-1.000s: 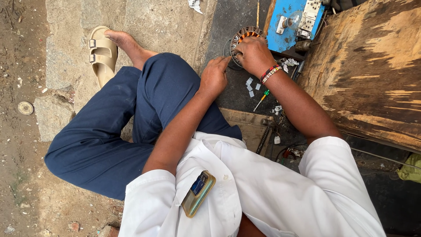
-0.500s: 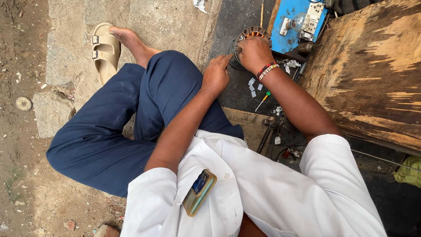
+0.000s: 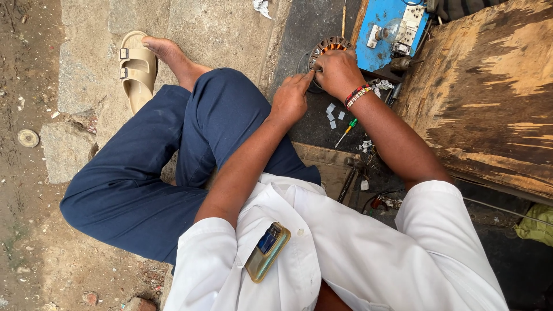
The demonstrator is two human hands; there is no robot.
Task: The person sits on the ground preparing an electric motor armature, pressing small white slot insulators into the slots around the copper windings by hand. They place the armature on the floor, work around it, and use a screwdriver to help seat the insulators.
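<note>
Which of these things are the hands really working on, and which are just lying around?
In hand:
round copper-wound coil, under right hand and left hand.

Lying about:
small screwdriver
white scraps
blue board
wooden slab
tan sandal

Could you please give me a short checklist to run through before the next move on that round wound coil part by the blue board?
1. Both hands on the part: ok. The left hand and right hand meet at the round wound coil part.
2. Grip firmness: cannot tell; the fingers hide the contact.
3. Screwdriver within reach: ok. The green-handled screwdriver lies on the dark mat below the right wrist.
4. Small white pieces out of the way: ok; they lie apart from the part.
5. Phone secure: not ok. The phone sticks out of the shirt pocket.
</note>
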